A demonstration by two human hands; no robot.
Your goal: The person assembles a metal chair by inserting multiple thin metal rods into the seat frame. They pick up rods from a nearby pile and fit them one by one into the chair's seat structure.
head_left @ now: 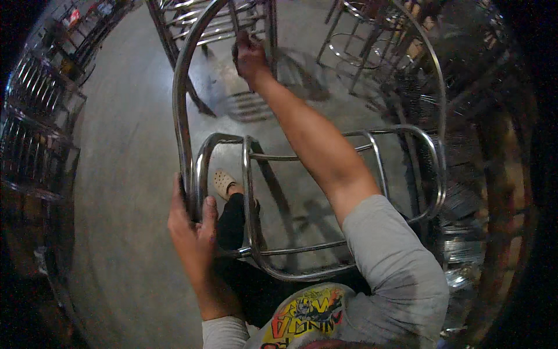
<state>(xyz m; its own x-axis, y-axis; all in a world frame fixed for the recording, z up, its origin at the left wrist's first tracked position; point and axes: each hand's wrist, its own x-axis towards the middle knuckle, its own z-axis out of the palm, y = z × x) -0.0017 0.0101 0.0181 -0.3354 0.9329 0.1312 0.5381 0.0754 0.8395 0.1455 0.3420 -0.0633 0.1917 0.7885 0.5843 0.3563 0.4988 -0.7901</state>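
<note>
A bent frame of shiny metal tube (pixel 182 110), like a chair frame, stands in front of my body. It has a tall arch on the far side and a rounded loop with crossbars nearer me. My left hand (pixel 195 232) is closed around the tube at the frame's left side, thumb on the inner side. My right arm reaches across the loop and through the arch. At its end my right hand (pixel 251 61) is closed near a thin bar, with something dark at its fingers that I cannot make out.
Ahead stands another metal frame with several rungs (pixel 215 26). Stools with ring footrests (pixel 357 49) are at the far right. Barred metal frames (pixel 40 87) line the left side. Stacked metal parts (pixel 462 244) lie at right. My foot in a beige clog (pixel 224 183) rests on the concrete floor (pixel 128 232).
</note>
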